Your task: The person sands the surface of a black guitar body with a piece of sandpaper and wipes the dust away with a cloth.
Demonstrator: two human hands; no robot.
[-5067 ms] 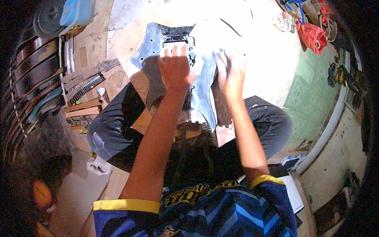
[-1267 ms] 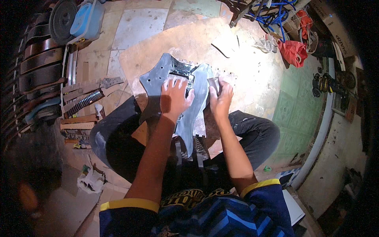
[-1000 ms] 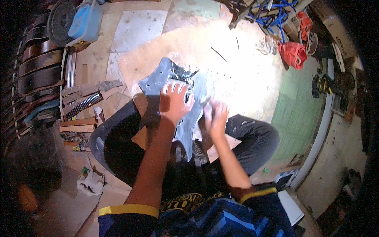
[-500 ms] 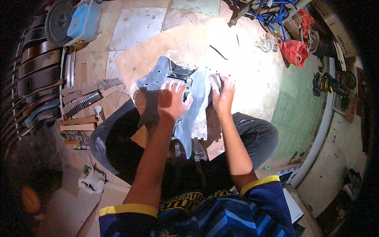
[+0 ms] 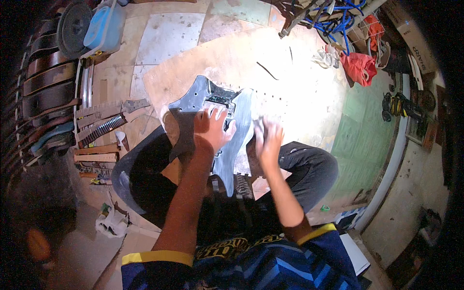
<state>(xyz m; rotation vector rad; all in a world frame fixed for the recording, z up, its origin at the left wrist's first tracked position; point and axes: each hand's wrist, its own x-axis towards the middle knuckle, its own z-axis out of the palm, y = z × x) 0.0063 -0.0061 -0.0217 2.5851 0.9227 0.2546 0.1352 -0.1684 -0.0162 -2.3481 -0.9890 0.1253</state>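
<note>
A grey electric guitar body (image 5: 238, 126) lies across my lap, with dark cut-out cavities and two pointed horns. On its face my left hand (image 5: 211, 129) rests flat, fingers spread and thumb out to the side, below the upper cavity. My right hand (image 5: 268, 144) is at the body's right edge. Its fingers are smeared by motion and overexposed by the strong light, so whether it holds anything does not show.
Guitar necks (image 5: 104, 128) and wood strips lie on the left, beside a rack of curved bodies (image 5: 48, 82). A blue tub (image 5: 99, 26) stands at the far left. Blue cables (image 5: 333, 21) and a red cloth bag (image 5: 358, 67) lie at the far right. A floor board (image 5: 179, 67) is ahead.
My right hand has moved nearer to me along the right edge of the guitar body and blurred. My left hand stays on the body's face.
</note>
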